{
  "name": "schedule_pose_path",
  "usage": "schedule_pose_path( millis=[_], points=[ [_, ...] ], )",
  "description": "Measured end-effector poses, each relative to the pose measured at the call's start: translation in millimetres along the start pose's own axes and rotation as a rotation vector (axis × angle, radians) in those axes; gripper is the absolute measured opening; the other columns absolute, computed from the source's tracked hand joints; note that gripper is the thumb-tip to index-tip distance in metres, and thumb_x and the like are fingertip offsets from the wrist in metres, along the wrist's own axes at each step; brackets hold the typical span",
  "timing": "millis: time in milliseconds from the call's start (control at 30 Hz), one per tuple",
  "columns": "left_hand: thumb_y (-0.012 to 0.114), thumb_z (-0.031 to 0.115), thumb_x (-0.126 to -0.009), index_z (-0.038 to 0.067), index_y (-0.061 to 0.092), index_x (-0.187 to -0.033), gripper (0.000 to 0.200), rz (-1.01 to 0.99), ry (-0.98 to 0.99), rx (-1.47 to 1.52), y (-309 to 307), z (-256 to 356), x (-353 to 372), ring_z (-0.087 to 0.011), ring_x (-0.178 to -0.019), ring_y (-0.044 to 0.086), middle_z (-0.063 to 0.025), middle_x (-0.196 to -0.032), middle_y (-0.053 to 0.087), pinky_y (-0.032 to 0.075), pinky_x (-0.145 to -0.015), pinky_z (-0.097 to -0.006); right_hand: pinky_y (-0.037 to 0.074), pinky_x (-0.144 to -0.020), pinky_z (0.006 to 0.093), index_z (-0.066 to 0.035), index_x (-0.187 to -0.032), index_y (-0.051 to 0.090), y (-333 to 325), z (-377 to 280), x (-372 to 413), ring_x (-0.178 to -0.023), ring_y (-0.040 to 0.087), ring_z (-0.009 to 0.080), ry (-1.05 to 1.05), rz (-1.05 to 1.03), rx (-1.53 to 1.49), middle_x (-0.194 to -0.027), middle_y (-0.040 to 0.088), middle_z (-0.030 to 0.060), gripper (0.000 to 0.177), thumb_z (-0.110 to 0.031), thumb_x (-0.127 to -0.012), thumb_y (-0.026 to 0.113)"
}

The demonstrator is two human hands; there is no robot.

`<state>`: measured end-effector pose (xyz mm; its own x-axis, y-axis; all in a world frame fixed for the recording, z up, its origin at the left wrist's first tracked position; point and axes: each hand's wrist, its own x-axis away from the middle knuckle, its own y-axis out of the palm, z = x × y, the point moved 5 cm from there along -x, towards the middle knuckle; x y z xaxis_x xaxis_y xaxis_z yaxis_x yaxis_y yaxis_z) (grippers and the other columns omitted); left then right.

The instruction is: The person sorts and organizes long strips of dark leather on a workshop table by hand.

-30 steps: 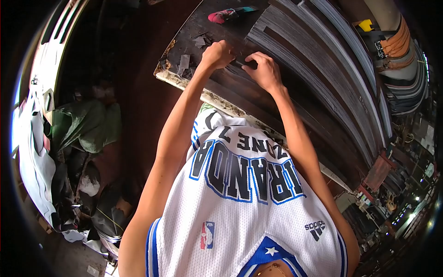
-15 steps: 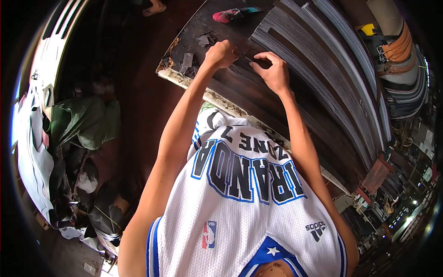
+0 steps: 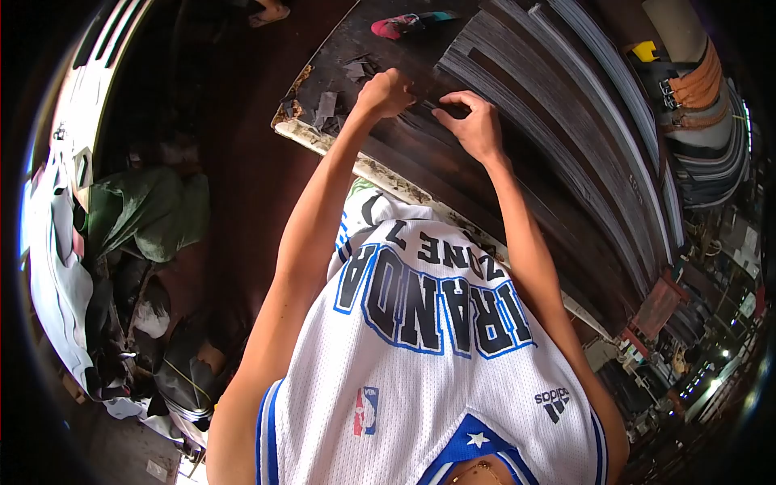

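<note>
Where right hand [image 3: 473,128] curls, strips [image 3: 537,71] neighbour.

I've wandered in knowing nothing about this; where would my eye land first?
Probably on the white jersey with bold dark lettering, filling the lower middle. Above it, the left hand and right hand are close together over a dark worktop, left of long grey strips. A pink-and-teal object brightens the top.

We wear a white mesh jersey [image 3: 436,372] — sleeveless, blue trim [image 3: 267,436] at the armholes, black letters [image 3: 404,303] edged in blue, small logos [image 3: 366,411] on either side, a white star [image 3: 478,440] on the blue collar [image 3: 457,444] — and a thin necklace [image 3: 483,465].
</note>
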<state>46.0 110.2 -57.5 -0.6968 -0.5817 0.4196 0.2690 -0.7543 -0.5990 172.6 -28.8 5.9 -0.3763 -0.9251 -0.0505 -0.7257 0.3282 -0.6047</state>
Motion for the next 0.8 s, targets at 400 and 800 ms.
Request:
schedule_pose_path(
  millis=[400,800],
  points=[
    [0.074,0.027,-0.079,0.009,0.073,-0.099,0.027,-0.052,-0.020,0.060,2.9,-6.8,-6.2,-0.0351,-0.094,0.069,-0.0173,-0.093,0.072,0.054,-0.082,-0.0429,0.052,-0.083,0.0309,0.001,-0.094,0.074,2.4,9.5,-2.2,-0.090,0.071,0.0229,0.166,-0.062,-0.083,-0.094,0.074,0.0146,0.027,-0.020,-0.077,0.079],
    [0.074,0.028,-0.079,0.010,0.073,-0.099,0.027,-0.056,-0.027,0.028,0.8,-4.9,-5.1,-0.0347,-0.094,0.070,-0.0167,-0.093,0.072,0.054,-0.081,-0.0426,0.054,-0.079,0.0335,0.000,-0.093,0.073,11.8,12.9,-1.5,-0.089,0.071,0.0264,0.024,-0.007,-0.013,-0.095,0.073,0.0134,0.024,-0.017,-0.077,0.079]
  ],
)
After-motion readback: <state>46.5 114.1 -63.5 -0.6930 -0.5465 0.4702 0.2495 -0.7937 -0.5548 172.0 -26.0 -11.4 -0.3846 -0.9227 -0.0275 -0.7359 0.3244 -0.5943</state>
